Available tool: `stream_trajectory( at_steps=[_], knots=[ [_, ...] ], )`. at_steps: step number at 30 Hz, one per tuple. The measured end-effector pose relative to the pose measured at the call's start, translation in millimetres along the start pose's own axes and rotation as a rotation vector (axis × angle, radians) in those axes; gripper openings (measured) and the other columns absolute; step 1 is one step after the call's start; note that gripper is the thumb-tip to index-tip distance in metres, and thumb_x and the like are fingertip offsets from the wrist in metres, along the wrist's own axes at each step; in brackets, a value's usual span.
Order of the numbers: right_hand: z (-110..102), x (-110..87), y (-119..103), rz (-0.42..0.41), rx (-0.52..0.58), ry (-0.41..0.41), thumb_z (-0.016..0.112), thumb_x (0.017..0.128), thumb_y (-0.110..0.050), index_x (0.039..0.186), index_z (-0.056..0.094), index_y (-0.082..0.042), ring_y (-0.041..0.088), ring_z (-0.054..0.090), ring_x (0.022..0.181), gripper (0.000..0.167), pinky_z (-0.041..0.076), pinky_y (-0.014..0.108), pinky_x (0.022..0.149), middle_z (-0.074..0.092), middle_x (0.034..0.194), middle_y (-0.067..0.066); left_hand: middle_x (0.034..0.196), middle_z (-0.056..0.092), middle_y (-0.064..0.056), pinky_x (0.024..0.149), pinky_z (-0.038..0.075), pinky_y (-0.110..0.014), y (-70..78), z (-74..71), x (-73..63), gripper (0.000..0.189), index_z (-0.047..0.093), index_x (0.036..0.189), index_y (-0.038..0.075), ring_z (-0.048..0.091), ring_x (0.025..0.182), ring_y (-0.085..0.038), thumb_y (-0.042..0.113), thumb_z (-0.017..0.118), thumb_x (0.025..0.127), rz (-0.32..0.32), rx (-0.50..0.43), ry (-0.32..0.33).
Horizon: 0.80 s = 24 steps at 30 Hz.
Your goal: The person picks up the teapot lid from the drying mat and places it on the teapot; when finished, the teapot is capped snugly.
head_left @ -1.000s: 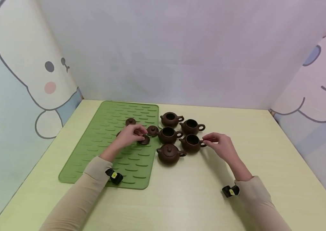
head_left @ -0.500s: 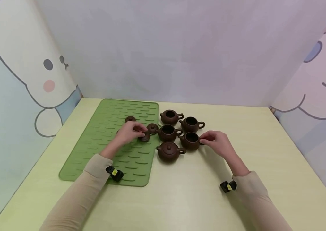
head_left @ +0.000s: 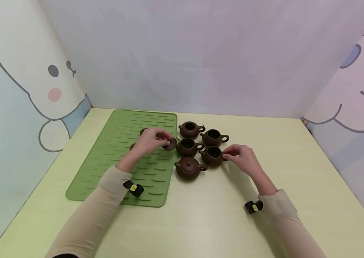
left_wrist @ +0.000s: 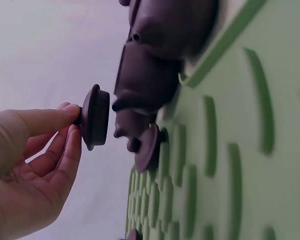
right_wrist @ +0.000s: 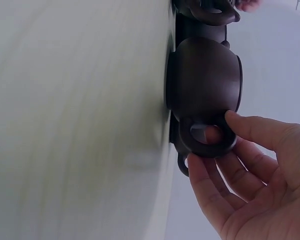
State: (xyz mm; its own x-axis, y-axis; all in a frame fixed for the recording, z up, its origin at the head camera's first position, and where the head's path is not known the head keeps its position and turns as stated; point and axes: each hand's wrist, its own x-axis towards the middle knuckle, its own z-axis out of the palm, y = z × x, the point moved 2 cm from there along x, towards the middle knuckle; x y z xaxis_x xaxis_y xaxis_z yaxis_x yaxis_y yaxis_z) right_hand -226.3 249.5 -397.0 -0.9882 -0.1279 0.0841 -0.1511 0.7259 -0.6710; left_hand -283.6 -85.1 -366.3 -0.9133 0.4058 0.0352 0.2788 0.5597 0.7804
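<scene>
My left hand pinches a dark brown teapot lid by its knob, raised over the right edge of the green mat. Another lid lies on the mat beyond it in the left wrist view. With thumb and fingers, my right hand grips the handle of a small brown teapot that has no lid and stands upright on the table. In front of that one sits a lidded teapot. An uncovered teapot stands just right of the held lid.
Two more uncovered teapots stand at the back, one on the left and one on the right. Behind my left hand, lids on the mat are partly hidden. Walls enclose the pale table at the back and sides.
My left hand has lifted the lid off the mat and carried it right and away from me, toward the teapots. The right hand has moved slightly left and now grips the handle.
</scene>
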Motion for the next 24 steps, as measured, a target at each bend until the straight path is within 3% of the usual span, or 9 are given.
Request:
stream_trajectory(
  at_steps=[7, 24],
  knots=[
    [0.0, 0.3, -0.7, -0.009, -0.008, -0.004, 0.071, 0.092, -0.013, 0.102, 0.076, -0.007, 0.03, 0.072, 0.096, 0.012, 0.051, 0.031, 0.075, 0.077, 0.097, 0.011, 0.109, 0.072, -0.011, 0.09, 0.058, -0.035, 18.6, 10.5, 9.8, 0.017, 0.073, 0.109, 0.006, 0.068, 0.101, -0.023, 0.008, 0.07, 0.093, 0.075, -0.006, 0.003],
    [-0.7, -1.4, -3.8, -0.017, -0.031, -0.002, 0.071, 0.092, -0.011, 0.1, 0.076, -0.007, 0.031, 0.072, 0.097, 0.011, 0.053, 0.032, 0.076, 0.077, 0.097, 0.011, 0.106, 0.074, -0.007, 0.087, 0.057, -0.027, 61.9, 50.0, 32.9, 0.015, 0.074, 0.107, 0.008, 0.07, 0.098, -0.018, 0.008, 0.071, 0.092, 0.162, -0.024, -0.047]
  ],
)
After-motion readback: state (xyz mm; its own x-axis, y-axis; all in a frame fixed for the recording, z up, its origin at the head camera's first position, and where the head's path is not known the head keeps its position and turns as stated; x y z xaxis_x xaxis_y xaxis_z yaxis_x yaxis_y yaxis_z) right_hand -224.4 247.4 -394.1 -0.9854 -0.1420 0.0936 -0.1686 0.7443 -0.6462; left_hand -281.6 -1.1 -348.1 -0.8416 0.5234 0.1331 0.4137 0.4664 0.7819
